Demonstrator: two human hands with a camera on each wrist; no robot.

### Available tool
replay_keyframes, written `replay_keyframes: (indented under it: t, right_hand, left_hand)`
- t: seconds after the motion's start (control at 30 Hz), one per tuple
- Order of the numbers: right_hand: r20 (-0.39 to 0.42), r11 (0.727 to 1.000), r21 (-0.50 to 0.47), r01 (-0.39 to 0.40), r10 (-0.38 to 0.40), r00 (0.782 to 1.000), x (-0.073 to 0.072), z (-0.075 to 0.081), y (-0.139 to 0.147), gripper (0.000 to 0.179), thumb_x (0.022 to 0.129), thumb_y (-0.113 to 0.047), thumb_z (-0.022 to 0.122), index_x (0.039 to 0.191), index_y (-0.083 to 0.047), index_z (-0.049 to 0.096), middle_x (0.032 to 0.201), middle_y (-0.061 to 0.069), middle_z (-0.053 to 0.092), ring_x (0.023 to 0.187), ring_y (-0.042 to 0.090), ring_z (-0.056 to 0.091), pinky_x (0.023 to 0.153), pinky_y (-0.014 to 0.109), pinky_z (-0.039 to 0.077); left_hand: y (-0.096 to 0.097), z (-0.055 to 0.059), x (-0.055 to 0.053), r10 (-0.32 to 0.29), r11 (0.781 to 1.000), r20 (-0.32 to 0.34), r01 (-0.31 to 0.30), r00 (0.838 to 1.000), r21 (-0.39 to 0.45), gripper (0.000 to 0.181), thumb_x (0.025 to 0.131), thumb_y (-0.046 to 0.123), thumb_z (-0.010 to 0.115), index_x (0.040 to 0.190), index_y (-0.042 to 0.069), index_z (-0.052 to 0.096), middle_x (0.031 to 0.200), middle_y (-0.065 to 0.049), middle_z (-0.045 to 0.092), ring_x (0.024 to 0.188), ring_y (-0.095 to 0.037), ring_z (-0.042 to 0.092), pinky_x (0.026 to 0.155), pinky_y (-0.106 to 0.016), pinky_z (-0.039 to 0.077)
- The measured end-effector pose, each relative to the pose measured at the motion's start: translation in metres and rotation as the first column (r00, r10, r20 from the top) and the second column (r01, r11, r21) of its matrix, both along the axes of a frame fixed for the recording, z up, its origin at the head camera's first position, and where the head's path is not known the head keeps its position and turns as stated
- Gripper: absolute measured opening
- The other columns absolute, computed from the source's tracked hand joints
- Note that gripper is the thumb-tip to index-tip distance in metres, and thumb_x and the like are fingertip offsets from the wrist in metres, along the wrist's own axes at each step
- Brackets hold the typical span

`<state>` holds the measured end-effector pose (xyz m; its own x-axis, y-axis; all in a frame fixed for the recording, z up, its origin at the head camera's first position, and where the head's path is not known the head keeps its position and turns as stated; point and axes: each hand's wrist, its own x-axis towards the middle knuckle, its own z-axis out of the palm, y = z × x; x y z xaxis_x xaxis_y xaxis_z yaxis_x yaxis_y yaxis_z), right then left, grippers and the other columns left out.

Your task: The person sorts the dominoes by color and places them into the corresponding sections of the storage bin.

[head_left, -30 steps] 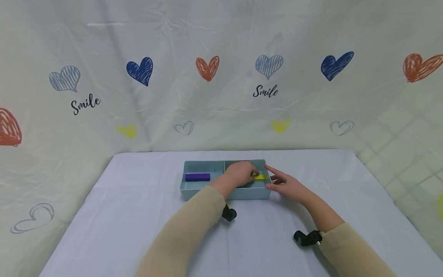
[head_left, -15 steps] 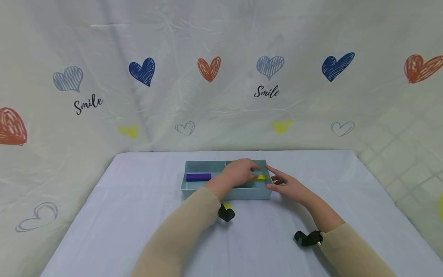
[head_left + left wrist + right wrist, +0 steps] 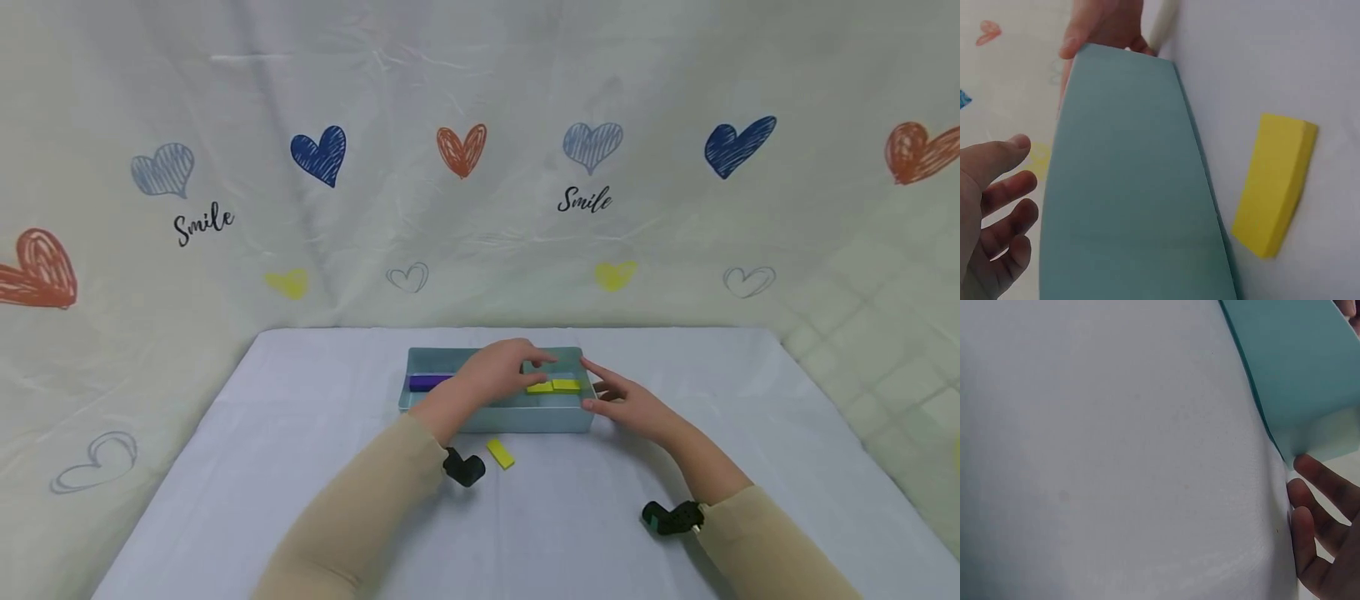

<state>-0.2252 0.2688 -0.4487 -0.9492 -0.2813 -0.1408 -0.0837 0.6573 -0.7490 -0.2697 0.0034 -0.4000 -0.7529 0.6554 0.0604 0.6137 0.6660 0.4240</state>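
Note:
My left hand [image 3: 501,371] is over the divided blue-green box [image 3: 525,419], fingers loosely bent and apart, holding nothing. Just below its fingertips, two yellow blocks [image 3: 566,386] lie end to end in the box's right compartment. A purple block [image 3: 429,382] lies in the left compartment, partly hidden by the left hand and wrist. At the box's right end, my right hand [image 3: 628,404] rests its spread fingers and thumb against the end wall. In the left wrist view, the left hand [image 3: 991,212] is beside the box's long wall [image 3: 1129,169].
Another yellow block [image 3: 500,454] lies on the white-covered table [image 3: 562,517] in front of the box, close to the left wrist's black camera [image 3: 465,468]. Behind the table hangs a pale sheet [image 3: 495,250] printed with hearts.
My left hand has let go of a yellow block in the right compartment and drawn back up and left. The yellow block on the table now shows fully. The right hand stays put.

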Motion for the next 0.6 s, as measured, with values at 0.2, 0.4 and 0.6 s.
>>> replay_keyframes:
  t: [0.2, 0.4, 0.6]
  right_hand:
    - [-0.006, 1.0, 0.009, 0.002, -0.002, 1.0, -0.001, -0.004, 0.002, 0.078, 0.095, -0.045, 0.064, 0.159, -0.032, 0.021, 0.146, 0.026, 0.044, 0.129, 0.042, 0.047, 0.093, 0.053, 0.048]
    - [-0.011, 1.0, 0.016, 0.006, -0.006, 1.0, -0.003, -0.007, 0.004, 0.078, 0.095, -0.046, 0.063, 0.159, -0.034, 0.021, 0.147, 0.026, 0.042, 0.131, 0.043, 0.045, 0.095, 0.055, 0.046]
    - [-0.014, 1.0, 0.014, -0.003, 0.003, 1.0, -0.003, -0.006, 0.003, 0.078, 0.095, -0.045, 0.063, 0.159, -0.032, 0.02, 0.147, 0.027, 0.041, 0.132, 0.044, 0.044, 0.094, 0.055, 0.047]
  left_hand:
    - [-0.021, 0.006, 0.014, -0.025, 1.0, 0.001, 0.025, 1.0, 0.012, 0.04, 0.095, 0.03, 0.069, 0.135, 0.029, 0.063, 0.115, 0.006, 0.065, 0.084, -0.005, 0.057, 0.073, -0.022, 0.049]
    - [-0.043, 0.008, 0.03, -0.036, 0.999, -0.005, 0.036, 0.999, 0.025, 0.039, 0.095, 0.028, 0.069, 0.133, 0.03, 0.065, 0.122, 0.009, 0.064, 0.09, -0.003, 0.059, 0.079, -0.022, 0.05]
    - [-0.064, 0.006, 0.043, -0.062, 0.998, -0.059, 0.062, 0.996, -0.014, 0.038, 0.096, 0.03, 0.068, 0.133, 0.03, 0.064, 0.119, 0.013, 0.063, 0.098, -0.006, 0.061, 0.082, -0.024, 0.05]
